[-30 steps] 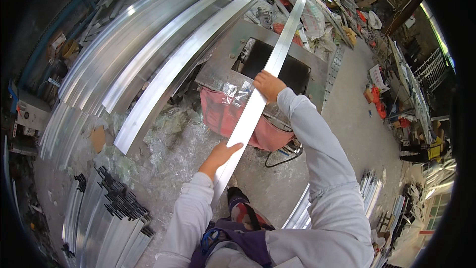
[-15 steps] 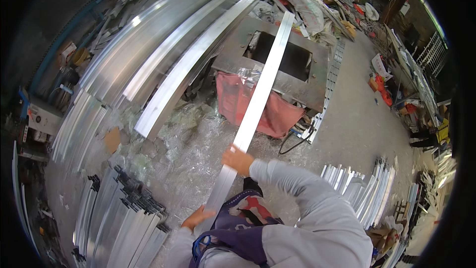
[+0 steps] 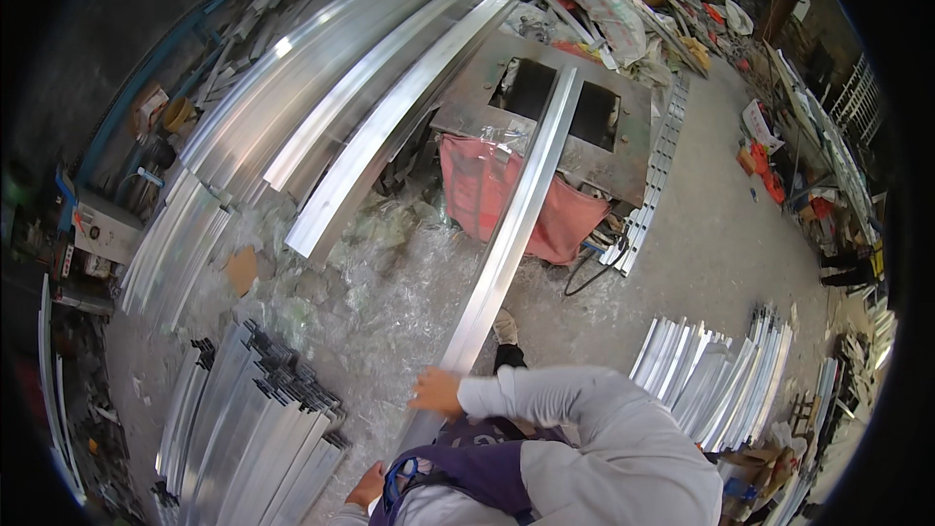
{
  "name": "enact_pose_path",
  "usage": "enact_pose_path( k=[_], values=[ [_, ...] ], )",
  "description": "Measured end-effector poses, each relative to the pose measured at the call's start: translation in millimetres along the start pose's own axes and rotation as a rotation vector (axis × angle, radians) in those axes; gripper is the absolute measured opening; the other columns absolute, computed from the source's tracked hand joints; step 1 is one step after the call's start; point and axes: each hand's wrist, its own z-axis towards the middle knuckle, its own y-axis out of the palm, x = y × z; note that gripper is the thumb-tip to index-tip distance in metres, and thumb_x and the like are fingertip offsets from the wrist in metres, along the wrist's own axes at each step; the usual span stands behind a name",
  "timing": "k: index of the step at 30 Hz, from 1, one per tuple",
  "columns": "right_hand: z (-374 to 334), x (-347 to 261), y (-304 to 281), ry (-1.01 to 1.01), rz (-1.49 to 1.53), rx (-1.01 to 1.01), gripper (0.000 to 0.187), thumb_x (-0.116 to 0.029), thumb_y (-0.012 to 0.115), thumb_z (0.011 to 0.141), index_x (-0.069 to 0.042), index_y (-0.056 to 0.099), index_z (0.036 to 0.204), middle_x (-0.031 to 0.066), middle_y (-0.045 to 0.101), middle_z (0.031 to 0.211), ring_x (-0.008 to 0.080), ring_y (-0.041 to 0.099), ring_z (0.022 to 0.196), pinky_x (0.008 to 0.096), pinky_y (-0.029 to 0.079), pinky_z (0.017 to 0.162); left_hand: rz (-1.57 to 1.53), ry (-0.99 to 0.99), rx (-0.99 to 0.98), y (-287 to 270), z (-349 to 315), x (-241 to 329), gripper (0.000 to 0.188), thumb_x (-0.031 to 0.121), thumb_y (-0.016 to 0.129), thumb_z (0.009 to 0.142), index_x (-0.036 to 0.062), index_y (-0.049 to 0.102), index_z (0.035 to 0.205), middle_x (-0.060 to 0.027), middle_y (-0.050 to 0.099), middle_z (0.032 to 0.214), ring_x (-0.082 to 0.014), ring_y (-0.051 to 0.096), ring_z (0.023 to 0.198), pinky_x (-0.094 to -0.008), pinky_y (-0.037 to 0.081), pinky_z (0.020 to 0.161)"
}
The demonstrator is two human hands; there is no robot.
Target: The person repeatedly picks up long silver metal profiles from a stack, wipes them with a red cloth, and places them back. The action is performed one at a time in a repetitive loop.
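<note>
A long silvery aluminium profile [image 3: 516,224] runs from my body out over the low metal bench. Its ridged, channelled face shows. My right hand [image 3: 436,392] is closed over the profile near my waist, slightly blurred. Low at my left side is my left hand [image 3: 367,487], fingers curled at the profile's near end. My shirt and apron partly hide that hand and the end. The profile's far part lies across the dark square opening [image 3: 594,117] of the metal bench [image 3: 467,102].
Long wide profiles [image 3: 399,88] lie at the far left. Bundles of cut profiles stand at the near left [image 3: 243,438] and near right [image 3: 716,370]. A red cloth [image 3: 477,180] hangs from the bench; a ladder-like strip [image 3: 657,175] lies beside it. Plastic scraps litter the floor [image 3: 355,263].
The profile has come back toward me and turned about its length, now showing its channelled face. Both hands have moved down and left with it. A shoe now shows beside the profile.
</note>
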Motion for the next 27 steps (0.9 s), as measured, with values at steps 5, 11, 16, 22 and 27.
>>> enact_pose_path(
  k=[5,11,16,22,27],
  values=[
    [2,179,-42,0.085,-0.181,-0.401,0.026,-0.03,0.065,0.081,-0.021,0.068,0.106,0.0098,0.072,0.098,0.0331,0.069,0.096,0.0499,0.053,0.077,0.215,0.256,0.381,14,48,207,0.056,0.047,0.077,0.071,-0.0027,0.059,0.091,-0.023,0.063,0.081,-0.0426,0.062,0.083,-0.0475,0.049,0.072],
    [-115,364,-164,0.128,-0.559,0.017,0.027,-0.016,0.067,0.078,-0.017,0.06,0.104,0.0035,0.064,0.102,0.0263,0.061,0.103,0.04,0.047,0.089,0.261,0.652,0.448,4,118,418,0.072,0.052,0.079,0.069,-0.0054,0.061,0.109,-0.0241,0.066,0.101,-0.0371,0.065,0.094,-0.0419,0.05,0.084],
    [-178,414,-230,0.194,-0.668,0.044,0.033,-0.013,0.068,0.076,-0.016,0.054,0.106,0.0031,0.058,0.106,0.0243,0.056,0.104,0.0381,0.041,0.095,-0.242,0.548,-0.024,18,180,474,0.077,0.055,0.076,0.076,-0.0068,0.058,0.119,-0.0212,0.066,0.108,-0.0305,0.065,0.1,-0.0368,0.05,0.087],
    [-186,380,-195,0.222,-0.586,0.155,0.022,-0.011,0.061,0.079,-0.014,0.053,0.099,0.0053,0.055,0.099,0.0256,0.055,0.1,0.0393,0.041,0.095,-0.163,0.398,-0.045,32,167,433,0.078,0.054,0.076,0.076,-0.0062,0.057,0.12,-0.0231,0.065,0.113,-0.0309,0.065,0.102,-0.0373,0.049,0.089],
    [-129,272,-99,0.219,-0.378,0.182,0.028,-0.011,0.064,0.075,-0.018,0.058,0.102,0.0074,0.054,0.1,0.0286,0.054,0.105,0.0447,0.039,0.1,-0.127,0.465,-0.055,39,142,264,0.067,0.052,0.068,0.085,-0.0021,0.057,0.123,-0.0204,0.063,0.12,-0.0291,0.06,0.114,-0.0365,0.045,0.097]
  ],
)
